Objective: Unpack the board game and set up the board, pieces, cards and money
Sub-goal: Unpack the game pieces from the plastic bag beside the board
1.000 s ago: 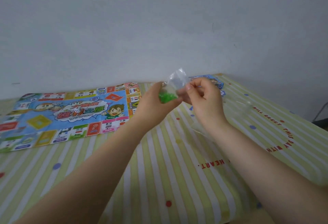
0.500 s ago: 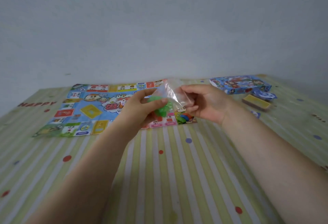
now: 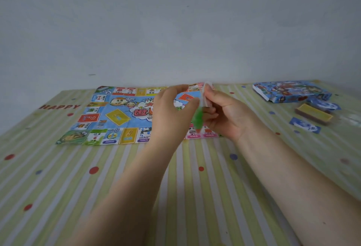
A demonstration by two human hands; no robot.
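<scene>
The colourful game board (image 3: 117, 115) lies unfolded flat on the striped tablecloth, at the far middle. Above its right half I hold a small clear plastic bag (image 3: 198, 116) with green pieces hanging in its lower end. My right hand (image 3: 228, 115) pinches the bag's top edge. My left hand (image 3: 172, 117) is beside the bag, thumb and fingers curved towards it; whether they grip it is unclear. The blue game box (image 3: 289, 91) lies at the far right, with a yellow-topped card stack (image 3: 314, 116) and blue cards (image 3: 304, 125) in front of it.
A grey wall (image 3: 175, 31) runs directly behind the board along the table's far edge. The green-and-white striped cloth (image 3: 97, 177) with red and blue dots covers the table. A second blue card pile (image 3: 324, 104) lies next to the box.
The view has swung to the right and closer to the board. The bag has turned from lying sideways between my hands to hanging down, pinched at the top by my right hand.
</scene>
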